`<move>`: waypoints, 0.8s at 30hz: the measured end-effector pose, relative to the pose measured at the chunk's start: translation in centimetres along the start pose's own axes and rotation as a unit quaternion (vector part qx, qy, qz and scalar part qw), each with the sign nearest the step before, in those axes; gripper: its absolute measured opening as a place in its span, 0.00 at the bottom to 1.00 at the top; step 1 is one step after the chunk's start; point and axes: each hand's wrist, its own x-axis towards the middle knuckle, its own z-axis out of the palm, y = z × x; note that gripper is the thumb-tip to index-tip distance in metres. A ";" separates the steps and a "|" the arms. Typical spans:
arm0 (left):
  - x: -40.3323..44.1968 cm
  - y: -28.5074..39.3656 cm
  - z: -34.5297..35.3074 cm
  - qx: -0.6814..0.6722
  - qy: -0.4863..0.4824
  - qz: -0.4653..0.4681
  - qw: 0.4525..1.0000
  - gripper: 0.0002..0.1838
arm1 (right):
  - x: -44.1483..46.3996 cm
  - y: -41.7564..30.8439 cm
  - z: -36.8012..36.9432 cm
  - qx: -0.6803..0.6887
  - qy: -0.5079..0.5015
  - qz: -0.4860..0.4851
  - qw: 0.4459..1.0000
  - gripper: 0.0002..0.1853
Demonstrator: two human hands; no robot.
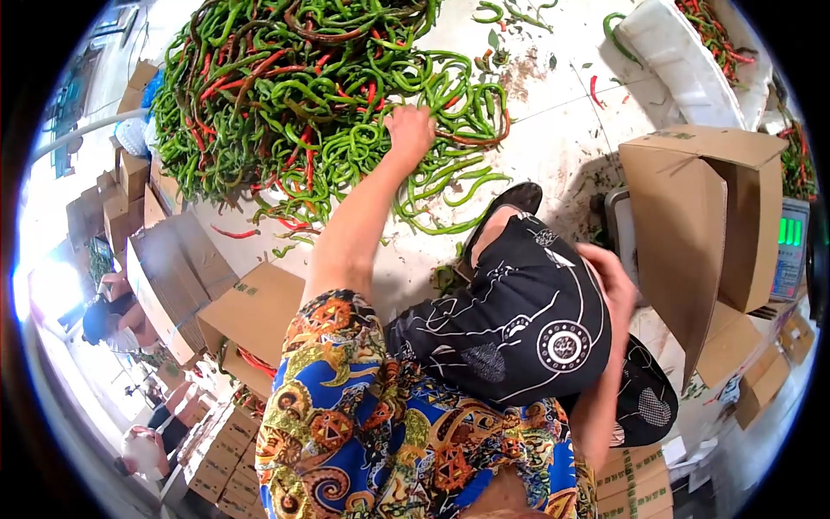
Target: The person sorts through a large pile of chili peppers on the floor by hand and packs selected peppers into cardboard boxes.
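A large heap of long green chili peppers (pixel 354 143) mixed with red ones spreads over the pale floor. My left hand (pixel 411 131) reaches to the heap's near right part, fingers curled down among the peppers. Whatever lies under those fingers is hidden. Several loose green peppers (pixel 454 177) lie just right of my left wrist. My right hand (pixel 612 281) rests open along the side of my bent knee, touching the black patterned trousers (pixel 510 320), with nothing seen in it.
An open cardboard box (pixel 670 225) stands on the right beside a scale with a green display (pixel 790 232). A white foam box (pixel 679 65) with peppers is at upper right. Cartons (pixel 177 285) stand at left. Two other people, one in a dark cap (pixel 97 322), are at far left.
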 end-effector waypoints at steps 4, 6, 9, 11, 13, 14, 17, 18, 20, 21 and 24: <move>-4.1 2.9 -3.8 -0.274 -0.107 0.128 0.947 0.15 | 5.2 7.1 1.9 0.091 -0.039 0.073 0.992 0.12; -5.4 3.7 -5.1 -0.369 -0.108 0.059 0.921 0.15 | 7.2 9.2 2.4 0.085 -0.090 0.086 0.989 0.16; -6.2 5.4 -7.9 -0.515 -0.148 -0.149 0.831 0.17 | 9.4 8.9 4.1 0.135 -0.136 0.119 0.974 0.20; -8.2 7.4 -9.2 -0.537 -0.155 -0.126 0.820 0.14 | 10.5 8.4 5.6 0.208 -0.177 0.128 0.953 0.25; -10.5 9.1 -8.6 -0.469 -0.130 0.002 0.874 0.13 | 12.3 8.4 7.2 0.234 -0.214 0.132 0.939 0.27; -11.4 10.1 -8.4 -0.415 -0.120 0.078 0.898 0.12 | 13.2 8.6 7.8 0.223 -0.226 0.135 0.939 0.28; -11.9 11.8 -8.0 -0.447 -0.092 0.181 0.871 0.16 | 15.7 11.7 8.5 0.241 -0.231 0.138 0.932 0.22; -11.7 11.5 -7.7 -0.460 -0.104 0.198 0.859 0.19 | 15.7 12.2 8.3 0.235 -0.201 0.122 0.943 0.21; -9.6 10.4 -8.6 -0.374 -0.244 0.208 0.870 0.22 | 15.0 11.6 7.0 0.366 -0.142 0.134 0.910 0.16; -8.3 10.1 -9.1 -0.352 -0.210 0.242 0.879 0.23 | 15.0 11.8 6.3 0.382 -0.087 0.141 0.909 0.14; -3.6 7.5 -5.8 -0.377 -0.120 0.119 0.910 0.15 | 14.6 11.1 4.4 0.437 0.034 0.174 0.882 0.09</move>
